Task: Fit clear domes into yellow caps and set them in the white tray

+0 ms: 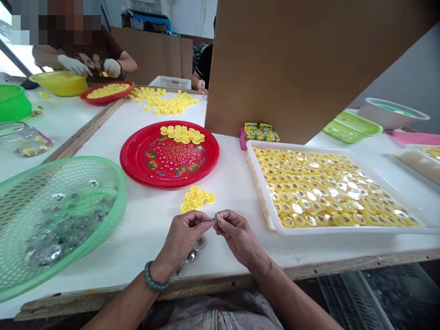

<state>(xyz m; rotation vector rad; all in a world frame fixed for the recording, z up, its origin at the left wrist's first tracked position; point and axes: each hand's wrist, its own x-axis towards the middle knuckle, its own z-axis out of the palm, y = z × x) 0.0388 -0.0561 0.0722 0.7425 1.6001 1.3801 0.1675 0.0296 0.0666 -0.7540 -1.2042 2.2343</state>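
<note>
My left hand and my right hand meet over the table's front part, thumbs and forefingers pinched together. Between the fingertips is a small piece, too covered to name. Just beyond them lies a little group of yellow round cups. Several clear, shiny discs with dark prints lie on the white table below my left hand, partly hidden by it. Farther back, a red patterned tray carries more yellow cups along its far side.
At left stands a green mesh basket of clear discs. A white tray full of yellow round pieces is at right. Small yellow-green boxes sit by a tall cardboard sheet. A gloved co-worker works across the table.
</note>
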